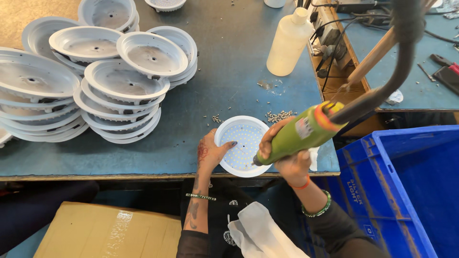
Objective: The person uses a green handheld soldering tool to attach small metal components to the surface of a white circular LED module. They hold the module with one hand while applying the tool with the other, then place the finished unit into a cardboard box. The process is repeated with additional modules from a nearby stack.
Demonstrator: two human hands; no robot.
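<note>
Head view, looking down on a blue-grey bench [229, 71].

Left hand [210, 152]: at the near edge of the bench, fingers spread and pressed against the left rim of a round white lamp housing [241, 145]. Thumb and forefinger grip the rim; the hand is grasping the housing, not clenched. Beaded bracelet on the wrist, dark patterning on the skin of hand and forearm.

Lamp housing: lies flat at the near edge of the bench, towards its right end. A disc studded with rows of small light points faces up inside it. Its near rim slightly overhangs the bench edge.

Right hand [287, 160]: closed around a green powered screwdriver [301, 135], grasping the barrel. Tool tilted, tip down and touching the lower right part of the disc. A thick dark cable [397, 62] rises from the tool's rear end towards the upper right. Orange band and green bead bracelet on this wrist.

Around: small heap of loose screws [279, 115] just beyond the housing; a few more scattered to its left. White plastic bottle [288, 43] stands upright near the far right edge. Stacks of empty white housings [110, 81] crowd the left half of the bench. Blue plastic crate [406, 186] just off the right end. Cardboard box [105, 231] below the near edge, left. White cloth [260, 234] on the person's lap.
</note>
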